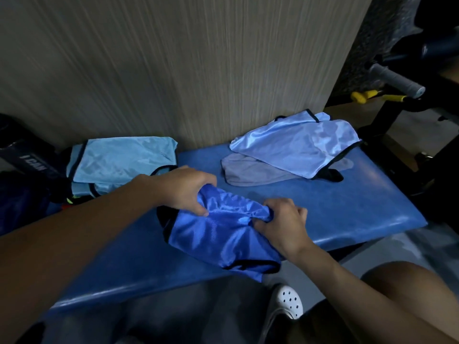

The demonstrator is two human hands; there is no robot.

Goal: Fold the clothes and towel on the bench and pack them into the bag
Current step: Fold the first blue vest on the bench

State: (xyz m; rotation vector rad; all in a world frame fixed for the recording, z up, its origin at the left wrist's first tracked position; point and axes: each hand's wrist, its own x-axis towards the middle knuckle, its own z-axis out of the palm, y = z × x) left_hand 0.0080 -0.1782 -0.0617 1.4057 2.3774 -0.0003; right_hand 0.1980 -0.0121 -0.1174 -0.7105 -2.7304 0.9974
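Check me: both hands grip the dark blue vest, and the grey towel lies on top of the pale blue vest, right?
No: the head view shows the grey towel under the pale blue vest. The left hand and right hand do grip the dark blue vest.

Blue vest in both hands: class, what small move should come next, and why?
Probably pull the blue vest flat on the bench before folding it. The left hand and right hand both grip it, the cloth is bunched and creased between them, and its near edge hangs over the bench's front.
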